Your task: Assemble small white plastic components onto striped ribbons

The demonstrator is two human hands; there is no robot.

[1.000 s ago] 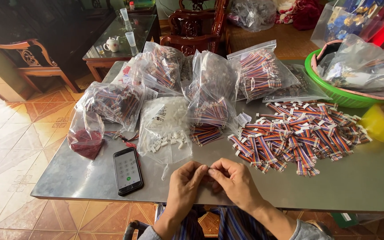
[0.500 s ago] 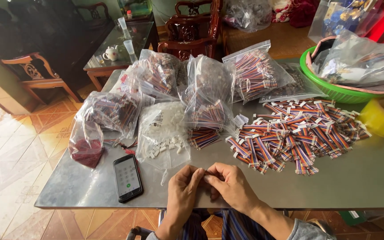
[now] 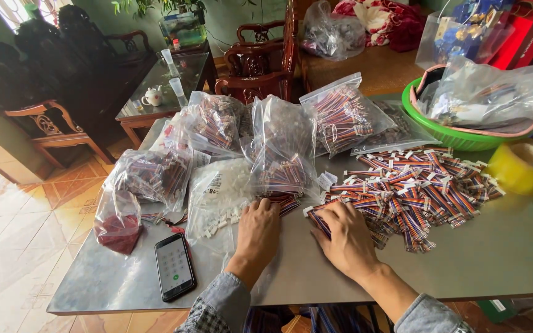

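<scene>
Striped wire bundles (image 3: 414, 188) lie in a loose heap on the right half of the grey counter (image 3: 501, 259), and your right hand (image 3: 348, 237) rests palm down on the heap's near-left edge, fingers spread and flat over a few bundles, gripping nothing that you can see. Your left hand (image 3: 258, 231) lies just beside it, also palm down, its fingertips touching the bottom of a clear bag of wire bundles (image 3: 285, 157) and the edge of a flat bag of small white plugs (image 3: 220, 197); whether those fingers pinch anything cannot be told. More filled clear bags crowd the counter's middle and far-left side. A phone (image 3: 174, 266) lies close to the near edge, left of your left wrist. A small bag of dark red pieces (image 3: 117, 223) sits near the left edge. On the far right a green basket (image 3: 445, 132) holds more bags, and a yellow tape roll (image 3: 524, 165) stands at the right edge. Open counter lies in front of the heap, to the right of your right forearm, down to the near edge.
</scene>
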